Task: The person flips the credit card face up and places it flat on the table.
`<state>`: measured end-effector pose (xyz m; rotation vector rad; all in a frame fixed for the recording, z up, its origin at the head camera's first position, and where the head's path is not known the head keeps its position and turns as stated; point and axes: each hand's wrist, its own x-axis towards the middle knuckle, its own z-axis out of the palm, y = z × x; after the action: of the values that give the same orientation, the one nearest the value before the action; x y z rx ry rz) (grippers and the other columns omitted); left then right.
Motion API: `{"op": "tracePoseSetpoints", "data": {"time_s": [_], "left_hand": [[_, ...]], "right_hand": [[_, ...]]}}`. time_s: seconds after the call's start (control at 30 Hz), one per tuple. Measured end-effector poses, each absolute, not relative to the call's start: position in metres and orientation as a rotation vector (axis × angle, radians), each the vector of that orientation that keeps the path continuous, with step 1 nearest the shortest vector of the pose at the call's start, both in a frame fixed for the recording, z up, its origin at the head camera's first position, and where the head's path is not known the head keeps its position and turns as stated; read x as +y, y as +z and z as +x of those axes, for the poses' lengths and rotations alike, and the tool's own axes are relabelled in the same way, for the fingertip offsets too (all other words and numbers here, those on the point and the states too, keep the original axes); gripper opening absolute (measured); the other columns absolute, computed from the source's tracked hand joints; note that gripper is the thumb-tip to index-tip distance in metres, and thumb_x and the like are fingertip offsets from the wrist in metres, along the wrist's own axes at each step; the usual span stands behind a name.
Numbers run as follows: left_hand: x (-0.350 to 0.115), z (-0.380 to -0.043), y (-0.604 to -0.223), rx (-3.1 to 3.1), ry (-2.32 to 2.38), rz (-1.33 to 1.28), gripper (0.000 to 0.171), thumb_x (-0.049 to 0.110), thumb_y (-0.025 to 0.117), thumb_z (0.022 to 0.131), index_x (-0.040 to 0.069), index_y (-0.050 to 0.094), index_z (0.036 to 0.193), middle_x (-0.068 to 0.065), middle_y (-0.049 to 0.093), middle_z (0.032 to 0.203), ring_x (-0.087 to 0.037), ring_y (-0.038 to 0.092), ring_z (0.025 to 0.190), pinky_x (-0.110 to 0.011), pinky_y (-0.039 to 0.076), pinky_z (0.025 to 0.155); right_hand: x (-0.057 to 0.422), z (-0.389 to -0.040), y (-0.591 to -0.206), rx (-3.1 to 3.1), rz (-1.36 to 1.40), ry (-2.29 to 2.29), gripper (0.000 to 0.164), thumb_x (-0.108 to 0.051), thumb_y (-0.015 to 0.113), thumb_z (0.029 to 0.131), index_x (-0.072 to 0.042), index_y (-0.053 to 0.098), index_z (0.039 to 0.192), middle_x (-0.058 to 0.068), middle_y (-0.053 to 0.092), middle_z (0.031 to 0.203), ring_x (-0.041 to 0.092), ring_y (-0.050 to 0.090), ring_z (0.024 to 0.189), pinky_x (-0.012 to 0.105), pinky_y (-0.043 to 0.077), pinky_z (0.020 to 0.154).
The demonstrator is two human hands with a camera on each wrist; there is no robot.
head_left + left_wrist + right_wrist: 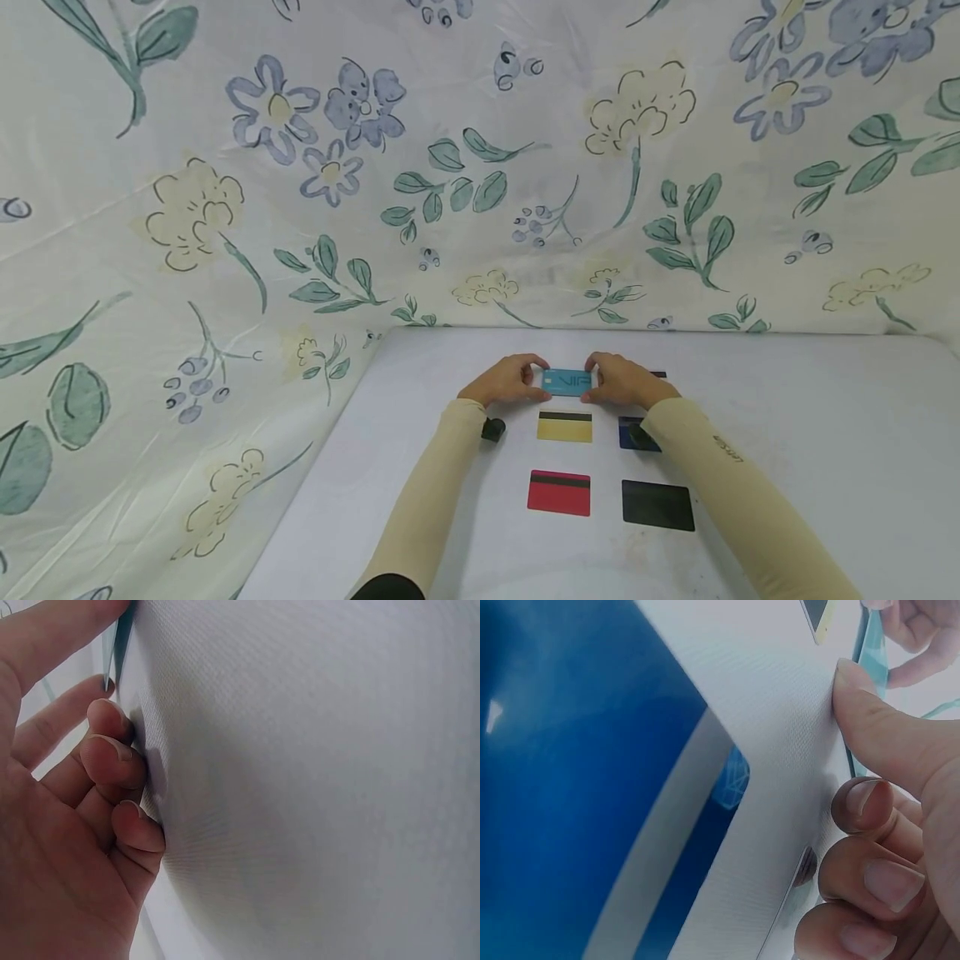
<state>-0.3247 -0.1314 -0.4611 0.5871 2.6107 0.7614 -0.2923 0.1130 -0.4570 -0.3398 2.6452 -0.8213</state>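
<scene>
A teal card [566, 382] with pale lettering and a chip faces up at the back of the white table. My left hand [510, 379] grips its left end between thumb and fingertip, and my right hand [622, 382] holds the right end the same way. Seen from the left wrist, the teal card [124, 641] is a thin edge near the white surface; the other fingers curl beside it. Just in front lies a yellow card [564, 427] with a dark stripe. A blue card [592, 750] with a grey stripe fills much of the right wrist view.
Closer to me lie a red card [558, 493] with a dark stripe and a black card [658, 505]. Part of another striped card [658, 374] shows behind the right hand. A flowered cloth [442, 242] hangs behind the white table [840, 450].
</scene>
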Motion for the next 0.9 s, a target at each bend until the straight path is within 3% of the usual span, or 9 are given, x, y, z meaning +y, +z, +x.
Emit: {"op": "tracePoseSetpoints", "data": {"time_s": [0.9], "left_hand": [[-0.1316, -0.3234, -0.4589, 2.610, 0.753, 0.597, 0.057, 0.030, 0.083, 0.089, 0.016, 0.061, 0.139, 0.001, 0.052, 0.084, -0.012, 0.049, 0.078, -0.027, 0.040, 0.072]], "right_hand": [[0.1135, -0.2923, -0.4591, 2.669, -0.350, -0.803, 0.059, -0.030, 0.080, 0.091, -0.004, 0.056, 0.138, 0.008, 0.060, 0.093, 0.020, 0.056, 0.085, 0.033, 0.046, 0.077]]}}
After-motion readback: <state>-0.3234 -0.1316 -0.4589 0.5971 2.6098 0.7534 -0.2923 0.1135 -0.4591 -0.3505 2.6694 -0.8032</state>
